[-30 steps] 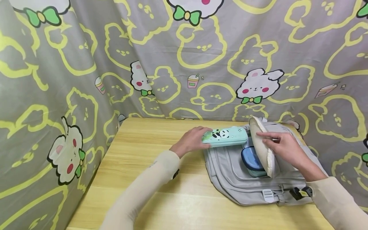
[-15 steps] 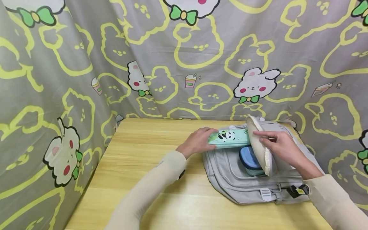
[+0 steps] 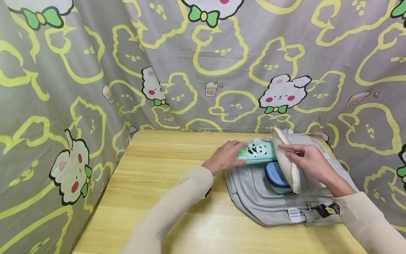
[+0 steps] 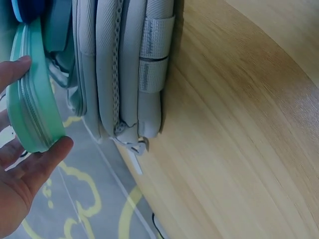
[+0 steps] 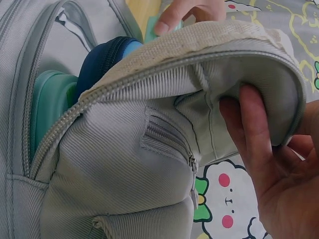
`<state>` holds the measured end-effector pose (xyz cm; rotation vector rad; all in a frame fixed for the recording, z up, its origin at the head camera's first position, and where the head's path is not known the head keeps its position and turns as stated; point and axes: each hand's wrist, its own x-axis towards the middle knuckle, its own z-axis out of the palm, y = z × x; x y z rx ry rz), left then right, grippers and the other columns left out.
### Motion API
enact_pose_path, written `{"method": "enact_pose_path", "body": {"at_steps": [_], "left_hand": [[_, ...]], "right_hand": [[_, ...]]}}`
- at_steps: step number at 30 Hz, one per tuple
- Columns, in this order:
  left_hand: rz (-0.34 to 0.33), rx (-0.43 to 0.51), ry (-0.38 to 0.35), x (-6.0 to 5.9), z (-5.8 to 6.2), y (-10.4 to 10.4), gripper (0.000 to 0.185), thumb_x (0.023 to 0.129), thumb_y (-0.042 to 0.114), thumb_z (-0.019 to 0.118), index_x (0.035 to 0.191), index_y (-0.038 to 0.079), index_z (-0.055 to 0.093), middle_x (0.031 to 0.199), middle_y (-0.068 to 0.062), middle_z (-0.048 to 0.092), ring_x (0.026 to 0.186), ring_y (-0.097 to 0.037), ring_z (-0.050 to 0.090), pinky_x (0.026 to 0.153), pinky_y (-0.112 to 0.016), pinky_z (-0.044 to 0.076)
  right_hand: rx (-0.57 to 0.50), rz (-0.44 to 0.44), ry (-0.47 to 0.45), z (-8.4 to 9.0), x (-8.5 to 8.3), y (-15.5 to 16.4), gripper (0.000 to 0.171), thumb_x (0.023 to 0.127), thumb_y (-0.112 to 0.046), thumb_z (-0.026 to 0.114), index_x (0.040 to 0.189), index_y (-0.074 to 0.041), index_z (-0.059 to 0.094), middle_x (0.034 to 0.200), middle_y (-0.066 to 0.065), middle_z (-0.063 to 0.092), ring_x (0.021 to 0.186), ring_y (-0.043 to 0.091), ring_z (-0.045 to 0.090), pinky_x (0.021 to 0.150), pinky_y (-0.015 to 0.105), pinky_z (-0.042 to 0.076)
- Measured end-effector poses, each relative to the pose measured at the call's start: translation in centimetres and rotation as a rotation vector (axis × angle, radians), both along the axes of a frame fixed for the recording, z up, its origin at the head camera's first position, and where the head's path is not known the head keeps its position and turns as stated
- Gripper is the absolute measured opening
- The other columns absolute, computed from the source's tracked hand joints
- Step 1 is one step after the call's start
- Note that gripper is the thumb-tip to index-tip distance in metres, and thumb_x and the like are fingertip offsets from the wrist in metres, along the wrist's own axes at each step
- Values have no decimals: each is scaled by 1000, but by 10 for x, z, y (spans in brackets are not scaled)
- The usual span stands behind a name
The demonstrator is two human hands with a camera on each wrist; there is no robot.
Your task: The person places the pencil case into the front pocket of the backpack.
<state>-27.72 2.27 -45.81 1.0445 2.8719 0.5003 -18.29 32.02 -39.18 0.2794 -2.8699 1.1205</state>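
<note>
In the head view my left hand point(image 3: 224, 155) grips the near end of a mint-green pencil case point(image 3: 257, 151) with a panda print. Its far end is tucked behind the lifted front flap point(image 3: 284, 158) of a grey backpack point(image 3: 250, 187) lying flat. Fingers and thumb wrap the zipped case point(image 4: 37, 104) in the left wrist view. My right hand point(image 3: 312, 162) pinches the flap's edge and holds it up, and the right wrist view shows its fingers point(image 5: 256, 117) against the flap's inner side. A blue zipped case point(image 3: 277, 174) sits in the pocket above a teal item point(image 5: 52, 107).
The backpack lies on the right of a wooden table point(image 3: 158, 151). A white buckle point(image 3: 294, 214) and strap hang at its near side. A patterned grey curtain point(image 3: 177, 98) stands behind the table and along its left.
My left hand has moved right with the pencil case, and the case's far end has slid behind the flap. The right hand still holds the flap up.
</note>
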Motion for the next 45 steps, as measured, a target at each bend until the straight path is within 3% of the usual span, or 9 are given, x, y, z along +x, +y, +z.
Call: {"method": "enact_pose_path", "body": {"at_steps": [8,15,20,23,27,37,45], "left_hand": [[-15,8,19,1,-1,8,74,98,48,82,162,28,51,163,-3,56,148,-23,55,115,-42,54],[-24,14,44,2,-3,19,73,98,48,82,162,28,51,162,-2,56,146,-23,56,114,-41,55],[-10,17,59,3,-4,23,72,98,48,81,161,28,51,164,-1,55,149,-22,54,115,-40,54],[-3,27,54,3,-3,23,73,98,47,82,162,28,51,165,-1,54,150,-21,53,116,-40,53],[-21,57,12,4,-5,21,76,98,42,83,164,27,48,167,-3,50,152,-24,51,118,-41,52],[4,81,-142,2,-18,12,88,99,29,84,171,35,35,173,-6,40,157,-27,44,124,-46,46],[-10,83,-172,2,-21,8,92,99,19,83,173,32,31,173,-10,39,158,-29,43,127,-48,43]], "right_hand": [[1,7,8,0,-1,-2,36,109,-15,68,144,-9,72,81,4,52,57,9,39,51,30,38],[-2,13,16,0,0,-2,36,109,-15,68,144,-9,72,99,11,65,60,9,42,52,30,39],[-6,15,12,0,1,-2,36,109,-16,68,144,-10,72,85,6,57,58,9,40,51,31,38],[-14,15,24,1,2,0,35,108,-15,69,143,-10,73,93,8,64,59,9,42,52,31,39],[-26,17,31,0,3,2,35,108,-14,69,143,-8,73,114,16,69,63,9,43,53,32,38],[-25,23,32,0,4,5,36,108,-13,69,143,-8,73,98,12,66,57,10,38,51,32,38],[-30,19,15,-1,5,7,36,109,-15,67,144,-8,72,113,16,71,57,11,36,50,33,37]]}}
